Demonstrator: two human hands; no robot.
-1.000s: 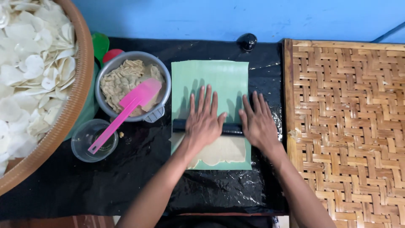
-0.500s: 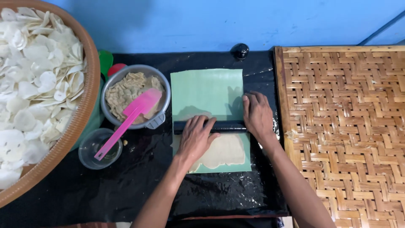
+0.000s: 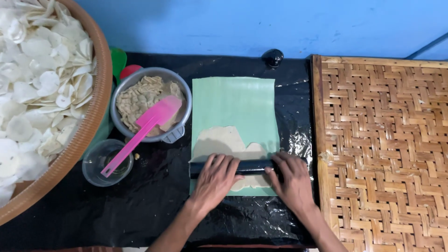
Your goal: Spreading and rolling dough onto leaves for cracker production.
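Note:
A black rolling pin (image 3: 254,165) lies crosswise near the front of a light green sheet (image 3: 235,102) on black plastic. My left hand (image 3: 215,179) rests palm down on its left part, my right hand (image 3: 291,179) on its right part. Thin pale dough (image 3: 224,140) is spread flat on the sheet just beyond the pin, and a little shows in front of it between my hands.
A metal bowl (image 3: 184,100) of beige dough with a pink spatula (image 3: 140,133) stands left of the sheet, a small clear cup (image 3: 95,163) in front of it. A big woven basket (image 3: 100,100) of white crackers is far left. A woven bamboo mat (image 3: 382,149) lies right.
Both hands have pulled the rolling pin toward me along the green sheet. More flattened dough now shows beyond the pin.

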